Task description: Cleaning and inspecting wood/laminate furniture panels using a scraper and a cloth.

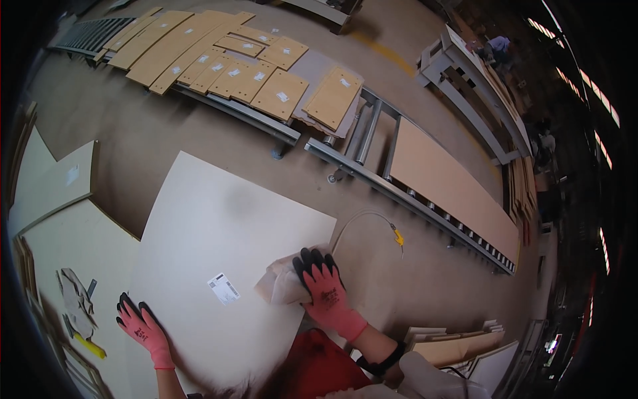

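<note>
A large white panel (226, 219) lies in front of me, with a white printed label (224, 289) stuck on it. My right hand (325, 289), in a pink glove with black fingertips, is closed on a crumpled pale cloth (282, 276) pressed against the panel near its right edge. Gloved the same way, my left hand (143, 329) rests at the panel's left edge with its fingers stretched out. Left of that hand, a grey crumpled rag (78, 306) and a tool with a yellow handle (89, 345) lie on another pale board (80, 246).
Roller conveyors (359, 159) run across beyond me, bearing several drilled wood-coloured panels (279, 93) and a long board (452, 179). A yellow air gun (398, 237) hangs on a hose right of the panel. Stacked boards (458, 346) stand at lower right. A person (498, 46) is far off.
</note>
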`<state>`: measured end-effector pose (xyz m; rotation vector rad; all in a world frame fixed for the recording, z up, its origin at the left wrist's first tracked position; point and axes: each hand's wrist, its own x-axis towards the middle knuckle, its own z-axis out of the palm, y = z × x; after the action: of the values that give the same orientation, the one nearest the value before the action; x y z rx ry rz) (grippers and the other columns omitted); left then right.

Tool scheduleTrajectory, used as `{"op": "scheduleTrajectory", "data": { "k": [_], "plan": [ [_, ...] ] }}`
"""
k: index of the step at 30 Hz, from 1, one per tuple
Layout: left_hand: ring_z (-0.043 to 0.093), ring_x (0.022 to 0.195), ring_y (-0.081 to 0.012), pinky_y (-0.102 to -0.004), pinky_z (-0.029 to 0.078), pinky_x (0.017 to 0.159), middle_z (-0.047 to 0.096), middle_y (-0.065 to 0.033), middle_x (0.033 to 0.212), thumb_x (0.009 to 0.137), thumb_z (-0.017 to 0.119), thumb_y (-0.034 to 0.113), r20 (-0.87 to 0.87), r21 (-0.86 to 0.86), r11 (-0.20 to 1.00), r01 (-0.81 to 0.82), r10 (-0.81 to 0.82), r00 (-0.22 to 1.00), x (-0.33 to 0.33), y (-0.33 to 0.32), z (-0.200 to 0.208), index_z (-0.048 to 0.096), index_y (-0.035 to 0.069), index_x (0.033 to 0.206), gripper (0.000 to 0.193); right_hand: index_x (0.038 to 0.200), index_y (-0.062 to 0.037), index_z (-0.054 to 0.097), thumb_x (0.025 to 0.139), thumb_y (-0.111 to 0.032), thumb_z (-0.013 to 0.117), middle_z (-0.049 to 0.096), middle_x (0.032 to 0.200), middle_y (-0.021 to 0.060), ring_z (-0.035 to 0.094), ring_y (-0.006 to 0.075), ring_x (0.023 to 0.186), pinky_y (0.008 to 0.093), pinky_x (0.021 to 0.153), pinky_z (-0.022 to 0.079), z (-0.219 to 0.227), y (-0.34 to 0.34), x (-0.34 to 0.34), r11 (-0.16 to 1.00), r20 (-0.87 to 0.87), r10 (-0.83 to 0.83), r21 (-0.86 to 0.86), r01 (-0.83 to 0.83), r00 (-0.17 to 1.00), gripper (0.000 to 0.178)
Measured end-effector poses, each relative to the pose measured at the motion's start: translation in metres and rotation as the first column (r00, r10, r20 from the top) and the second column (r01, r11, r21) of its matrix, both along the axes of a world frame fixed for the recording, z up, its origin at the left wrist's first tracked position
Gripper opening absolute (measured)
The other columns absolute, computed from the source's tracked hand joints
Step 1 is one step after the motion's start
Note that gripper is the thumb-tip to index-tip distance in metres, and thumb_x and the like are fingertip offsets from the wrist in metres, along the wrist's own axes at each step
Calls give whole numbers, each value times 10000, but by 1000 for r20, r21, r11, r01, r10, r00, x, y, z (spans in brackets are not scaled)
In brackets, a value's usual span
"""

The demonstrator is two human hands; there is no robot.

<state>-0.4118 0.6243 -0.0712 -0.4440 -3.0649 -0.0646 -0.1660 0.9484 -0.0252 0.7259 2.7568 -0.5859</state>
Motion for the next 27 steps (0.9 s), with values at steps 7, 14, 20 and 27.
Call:
{"op": "scheduleTrajectory", "data": {
  "k": [7,14,20,27],
  "plan": [
    [261,1290,-357,-501,108,1096,348,-204,1350,868,450,184,17,7,999,-32,32,999,6,27,13,326,-56,1309,516,1362,-5,276,687,-221,651,282,1390,207,266,374,1284,488,1082,160,0,86,-66,970,-163,34,245,7,986,801],
    [264,1278,-386,-521,96,1087,356,-206,1345,831,467,209,56,68,997,-37,33,998,3,31,29,355,-70,1277,538,1376,-12,227,793,-329,581,228,1434,189,242,338,1313,425,1090,174,-20,76,-235,919,-186,339,274,-282,922,752],
    [264,1273,-397,-533,85,1084,355,-208,1343,814,483,200,45,97,995,-29,25,999,0,36,30,352,-71,1277,552,1374,-16,248,855,-369,484,254,1432,165,244,314,1318,418,1093,163,-29,41,-350,909,-203,363,294,-297,909,670],
    [267,1281,-387,-489,124,1094,336,-211,1367,857,413,122,-160,209,978,17,17,987,7,2,-14,332,-78,1288,482,1359,-13,310,879,-441,410,306,1413,150,232,296,1326,453,1099,111,-19,-132,-307,746,-64,666,89,-660,743,651]
  ]
}}
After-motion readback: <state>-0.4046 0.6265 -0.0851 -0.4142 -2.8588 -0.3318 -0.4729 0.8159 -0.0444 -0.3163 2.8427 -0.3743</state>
